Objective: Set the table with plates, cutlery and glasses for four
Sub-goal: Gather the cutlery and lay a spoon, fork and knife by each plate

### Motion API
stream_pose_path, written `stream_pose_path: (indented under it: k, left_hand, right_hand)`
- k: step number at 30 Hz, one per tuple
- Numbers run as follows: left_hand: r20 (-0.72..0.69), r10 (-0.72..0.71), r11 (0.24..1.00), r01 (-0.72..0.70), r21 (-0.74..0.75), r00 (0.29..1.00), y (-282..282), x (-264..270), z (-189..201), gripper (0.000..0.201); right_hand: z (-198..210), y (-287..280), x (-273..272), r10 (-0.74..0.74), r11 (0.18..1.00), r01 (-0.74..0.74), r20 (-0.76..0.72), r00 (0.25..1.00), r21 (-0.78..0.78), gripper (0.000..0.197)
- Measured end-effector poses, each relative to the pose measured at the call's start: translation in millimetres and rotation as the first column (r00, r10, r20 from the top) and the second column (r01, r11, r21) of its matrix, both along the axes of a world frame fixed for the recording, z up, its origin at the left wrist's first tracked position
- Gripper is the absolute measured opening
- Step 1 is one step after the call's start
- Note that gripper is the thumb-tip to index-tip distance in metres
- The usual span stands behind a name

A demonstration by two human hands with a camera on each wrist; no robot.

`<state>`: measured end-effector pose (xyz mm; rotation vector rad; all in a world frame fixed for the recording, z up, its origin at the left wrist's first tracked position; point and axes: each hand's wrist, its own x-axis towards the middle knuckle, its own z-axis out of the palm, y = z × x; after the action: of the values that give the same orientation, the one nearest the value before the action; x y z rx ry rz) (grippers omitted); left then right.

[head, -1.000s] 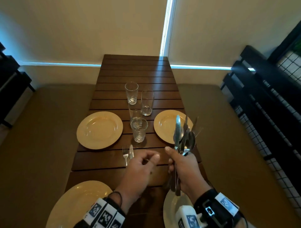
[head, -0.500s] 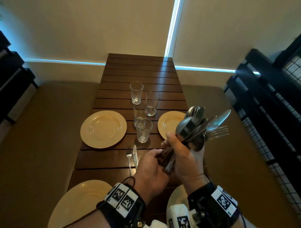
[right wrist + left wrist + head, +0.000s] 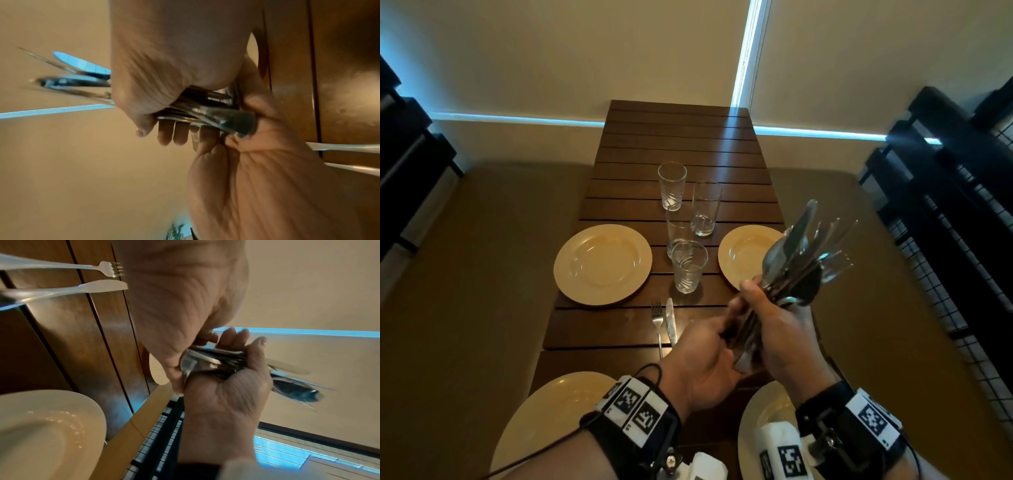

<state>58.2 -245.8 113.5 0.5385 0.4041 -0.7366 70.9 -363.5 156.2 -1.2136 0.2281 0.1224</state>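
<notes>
My right hand [image 3: 774, 322] grips a bundle of cutlery [image 3: 798, 260] by the handles, and the spoons, forks and knives fan up to the right over the far right plate [image 3: 739, 253]. My left hand [image 3: 705, 356] curls round the handle ends of the cutlery bundle [image 3: 205, 360] from below. The handle ends of the cutlery bundle [image 3: 232, 120] rest against its palm. A fork [image 3: 656, 318] and a knife [image 3: 670, 317] lie side by side on the wooden slatted table [image 3: 681, 144]. Cream plates sit at far left [image 3: 602, 263], near left [image 3: 544, 421] and near right [image 3: 760, 418].
Several clear glasses stand clustered mid-table, the nearest [image 3: 688, 270] just beyond the fork and knife, the farthest [image 3: 672, 185] toward the wall. Brown cushioned benches [image 3: 476, 274] flank the table. A black slatted frame with wire mesh [image 3: 945, 222] stands at the right.
My left hand has moved right, away from the laid fork and knife, and closed on the handle ends. The bundle has tipped from upright toward the right.
</notes>
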Motion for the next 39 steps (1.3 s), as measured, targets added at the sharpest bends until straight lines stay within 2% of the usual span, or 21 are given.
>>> stream_pose_path:
  k: [2, 3, 4, 6, 7, 9, 11, 12, 13, 14, 17, 19, 22, 24, 29, 32, 34, 35, 39]
  left_hand:
    - [0.001, -0.11, 0.994, 0.11, 0.013, 0.994, 3, -4, -10, 0.051]
    - [0.02, -0.169, 0.982, 0.167, 0.088, 0.985, 7, -5, -14, 0.046]
    - [0.042, -0.207, 0.957, 0.193, 0.217, 0.977, 12, -5, -19, 0.042]
    - [0.062, -0.235, 0.833, 0.169, 0.526, 0.97, 26, -1, -33, 0.03]
    - [0.061, -0.245, 0.727, 0.141, 0.672, 0.968, 35, 3, -43, 0.025]
    - [0.023, -0.264, 0.436, 0.098, 0.895, 0.964, 52, 12, -62, 0.018]
    - [-0.082, -0.322, 0.113, 0.124, 0.986, 0.943, 62, 20, -78, 0.028]
    - [-0.132, -0.353, -0.012, 0.137, 0.991, 0.926, 63, 22, -83, 0.038]
    - [-0.179, -0.373, -0.105, 0.15, 0.983, 0.91, 61, 24, -85, 0.043]
    - [-0.216, -0.388, -0.162, 0.165, 0.973, 0.896, 58, 25, -87, 0.044]
    - [-0.282, -0.392, -0.259, 0.189, 0.947, 0.876, 49, 30, -94, 0.045]
    - [-0.313, -0.368, -0.289, 0.212, 0.934, 0.876, 45, 34, -100, 0.041]
    - [-0.332, -0.349, -0.323, 0.22, 0.921, 0.876, 35, 39, -103, 0.024]
    - [-0.341, -0.355, -0.342, 0.218, 0.914, 0.871, 26, 37, -102, 0.022]
    - [-0.328, -0.265, -0.269, 0.257, 0.928, 0.907, 21, 26, -100, 0.014]
    - [-0.286, -0.239, -0.19, 0.244, 0.951, 0.928, 26, 14, -94, 0.014]
    - [-0.226, -0.278, -0.141, 0.193, 0.971, 0.934, 26, 4, -83, 0.016]
    - [-0.183, -0.305, -0.091, 0.162, 0.983, 0.935, 25, -1, -74, 0.018]
    - [0.006, -0.408, 0.25, 0.105, 0.963, 0.913, -6, -14, -14, 0.01]
  right_hand:
    - [-3, -2, -2, -0.028, 0.999, 0.029, -0.094, 0.995, 0.016, 0.018]
    - [-7, -5, -4, -0.043, 0.999, 0.042, -0.119, 0.992, -0.009, 0.022]
    - [-9, -10, -7, -0.05, 0.998, 0.045, -0.135, 0.99, -0.037, 0.024]
    - [-17, -24, -15, -0.043, 0.997, 0.029, -0.192, 0.98, -0.075, 0.023]
    - [-23, -32, -20, -0.034, 0.997, 0.015, -0.236, 0.971, -0.081, 0.021]
    - [-33, -47, -28, -0.019, 0.997, -0.008, -0.343, 0.939, -0.076, 0.016]
    - [-41, -59, -36, -0.016, 0.998, -0.012, -0.446, 0.895, -0.06, 0.016]
    - [-43, -64, -39, -0.017, 0.999, -0.01, -0.487, 0.873, -0.052, 0.019]
    - [-46, -69, -42, -0.011, 0.999, -0.014, -0.522, 0.853, -0.044, 0.022]
    - [-50, -75, -44, 0.001, 0.999, -0.022, -0.552, 0.834, -0.031, 0.025]
    - [-58, -89, -51, 0.048, 0.999, -0.034, -0.605, 0.795, 0.034, 0.028]
    - [-61, -95, -53, 0.062, 0.997, -0.02, -0.622, 0.781, 0.074, 0.029]
    - [-64, -102, -56, 0.09, 0.993, -0.024, -0.621, 0.779, 0.114, 0.026]
    - [-63, -107, -56, 0.107, 0.992, -0.038, -0.62, 0.777, 0.123, 0.024]
    - [-56, -117, -53, 0.136, 0.989, -0.067, -0.631, 0.764, 0.132, 0.025]
    - [-52, -121, -50, 0.141, 0.989, -0.082, -0.622, 0.77, 0.123, 0.023]
    - [-51, -121, -47, 0.141, 0.99, -0.111, -0.605, 0.784, 0.087, 0.024]
    - [-51, -121, -45, 0.141, 0.99, -0.129, -0.593, 0.793, 0.062, 0.026]
    - [-50, -115, -40, 0.145, 0.989, -0.136, -0.559, 0.817, 0.057, 0.027]
